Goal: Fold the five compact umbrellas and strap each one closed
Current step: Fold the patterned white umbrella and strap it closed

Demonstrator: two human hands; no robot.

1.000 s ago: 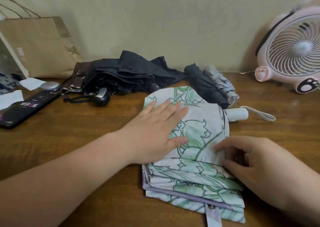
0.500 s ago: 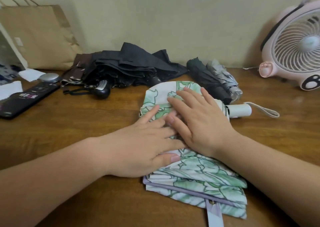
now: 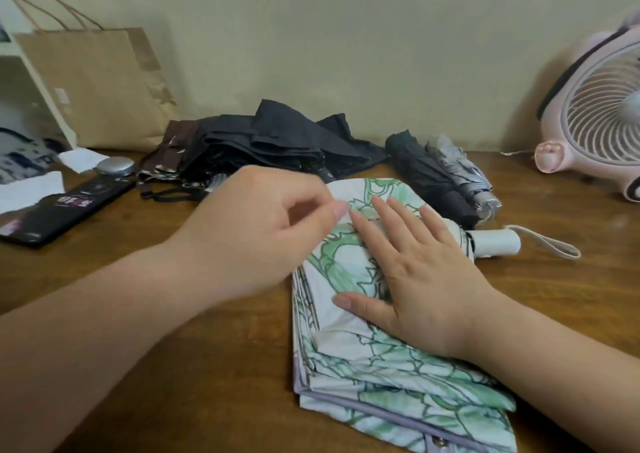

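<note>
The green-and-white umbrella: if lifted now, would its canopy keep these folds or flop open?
Likely floppy: the green-and-white umbrella lies in loose layers, flattened under the right hand. Not yet strapped, so the pleats would probably spill open. The white handle seems the firmest place to grip.

On table [image 3: 571,286]: flattened umbrella [image 3: 398,383] being kept front-centre; loose umbrellas [image 3: 270,144] behind it leftward, rolled umbrellas [image 3: 446,172] rightward; fan [image 3: 602,120] far right.

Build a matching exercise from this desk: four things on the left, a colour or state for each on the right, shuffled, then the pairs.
1. floral umbrella
2. fan
3. paper bag
4. right hand

A. pink
B. pressed flat on the umbrella
C. brown
D. green and white

Pairs: 1-D, 2-A, 3-C, 4-B
</note>
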